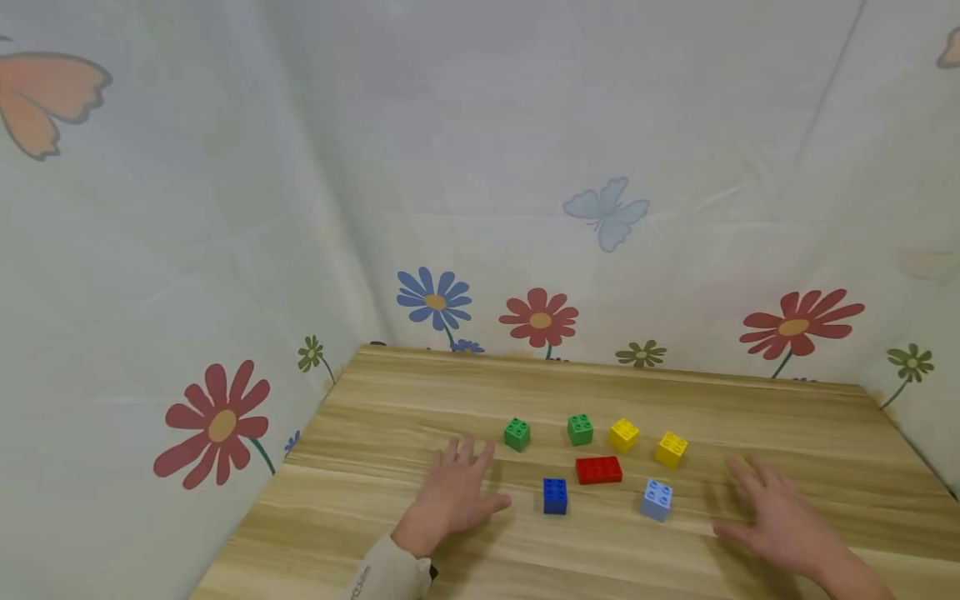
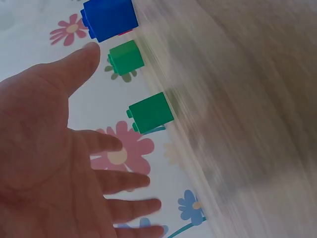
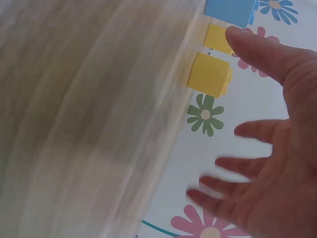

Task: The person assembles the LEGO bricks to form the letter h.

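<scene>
Spreading empty fingers, the left hand [image 1: 456,498] and right hand [image 1: 783,523] flank seven studded toy bricks [image 1: 598,471]. Likely light, stiff plastic, they suit pinching across opposite sides.

Pale sheeting [image 1: 480,125] (creased, printed with flowers [image 1: 222,425] and 1 blue butterfly [image 1: 609,215] at upper centre-right) is hanging behind and beside a wood-grain tabletop [image 1: 420,392] at lower centre. Both are making a booth-like enclosure; whether it is standing in a home or a studio is staying unclear.
</scene>
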Tool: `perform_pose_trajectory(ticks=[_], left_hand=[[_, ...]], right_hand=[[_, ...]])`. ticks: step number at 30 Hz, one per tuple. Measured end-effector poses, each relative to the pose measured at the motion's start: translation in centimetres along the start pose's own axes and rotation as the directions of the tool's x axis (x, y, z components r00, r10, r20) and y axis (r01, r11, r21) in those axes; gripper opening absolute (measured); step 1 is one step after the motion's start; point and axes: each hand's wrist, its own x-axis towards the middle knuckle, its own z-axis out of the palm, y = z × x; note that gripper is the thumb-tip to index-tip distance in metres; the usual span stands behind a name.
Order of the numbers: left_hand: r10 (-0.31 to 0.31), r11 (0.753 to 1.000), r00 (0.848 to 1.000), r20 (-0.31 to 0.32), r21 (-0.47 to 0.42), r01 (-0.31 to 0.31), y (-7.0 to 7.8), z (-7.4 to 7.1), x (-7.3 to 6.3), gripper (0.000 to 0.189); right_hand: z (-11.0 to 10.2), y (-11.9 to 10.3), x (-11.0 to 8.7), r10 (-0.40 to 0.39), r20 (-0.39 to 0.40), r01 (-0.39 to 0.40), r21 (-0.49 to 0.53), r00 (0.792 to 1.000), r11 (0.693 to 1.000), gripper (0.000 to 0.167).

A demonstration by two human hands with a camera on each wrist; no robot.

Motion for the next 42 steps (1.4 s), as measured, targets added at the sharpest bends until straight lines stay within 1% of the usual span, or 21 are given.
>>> perform_pose_trajectory(ticks=[4, 5, 8, 10, 13, 16, 19, 22, 24, 26, 29, 33, 38, 42], left_hand=[[0.094, 0.995, 0.995, -0.016, -0.024, -0.094, 0.1, 0.2, 0.4, 0.085], [0.115, 0.993, 0.993, -0.018, -0.031, -0.115, 0.1, 0.3, 0.5, 0.085], [0.170, 0.984, 0.985, -0.015, -0.053, -0.171, 0.4, 0.5, 0.8, 0.084], [0.201, 0.978, 0.979, -0.013, -0.055, -0.202, 0.7, 0.6, 1.0, 0.080], [0.230, 0.971, 0.973, -0.003, -0.062, -0.230, 1.2, 0.5, 1.2, 0.074], [0.255, 0.965, 0.967, 0.012, -0.072, -0.253, 1.8, 0.4, 1.5, 0.069], [0.280, 0.958, 0.960, 0.024, -0.076, -0.277, 2.5, 0.1, 1.9, 0.067], [0.291, 0.954, 0.956, 0.045, -0.085, -0.286, 3.2, -0.1, 2.3, 0.066], [0.291, 0.954, 0.954, 0.066, -0.097, -0.284, 3.7, -0.2, 2.5, 0.065], [0.293, 0.953, 0.953, 0.082, -0.108, -0.284, 4.1, -0.1, 2.8, 0.063], [0.303, 0.950, 0.949, 0.091, -0.113, -0.292, 4.6, 0.0, 3.0, 0.062], [0.305, 0.949, 0.946, 0.106, -0.111, -0.294, 4.9, 0.1, 3.3, 0.061], [0.295, 0.954, 0.946, 0.134, -0.100, -0.283, 5.3, 0.1, 3.6, 0.058], [0.298, 0.953, 0.943, 0.146, -0.094, -0.286, 5.5, 0.4, 3.8, 0.054]], right_hand=[[0.1, -0.3, 0.3, -0.079, -0.021, 0.080, 0.049, 0.997, 0.996, 0.081], [0.1, -0.4, 0.4, -0.089, -0.018, 0.090, 0.058, 0.996, 0.994, 0.077], [0.1, -0.8, 0.7, -0.116, 0.021, 0.114, 0.095, 0.993, 0.989, 0.066], [0.1, -1.1, 0.8, -0.111, 0.069, 0.102, 0.122, 0.991, 0.987, 0.059], [0.2, -1.5, 1.0, -0.130, 0.122, 0.109, 0.161, 0.984, 0.981, 0.055], [0.4, -1.8, 1.2, -0.158, 0.143, 0.131, 0.182, 0.977, 0.975, 0.054], [0.5, -2.3, 1.6, -0.146, 0.167, 0.112, 0.196, 0.975, 0.974, 0.055], [0.5, -3.0, 2.0, -0.130, 0.195, 0.088, 0.209, 0.972, 0.974, 0.055], [0.6, -3.3, 2.3, -0.160, 0.183, 0.121, 0.208, 0.970, 0.971, 0.054], [0.9, -3.4, 2.4, -0.210, 0.155, 0.177, 0.200, 0.965, 0.964, 0.052], [1.2, -3.5, 2.7, -0.260, 0.133, 0.232, 0.197, 0.956, 0.953, 0.052], [1.4, -3.8, 3.0, -0.273, 0.148, 0.239, 0.216, 0.950, 0.947, 0.053], [1.6, -4.0, 3.4, -0.297, 0.142, 0.263, 0.219, 0.944, 0.940, 0.050], [1.8, -4.2, 3.6, -0.288, 0.169, 0.248, 0.225, 0.943, 0.942, 0.046]])
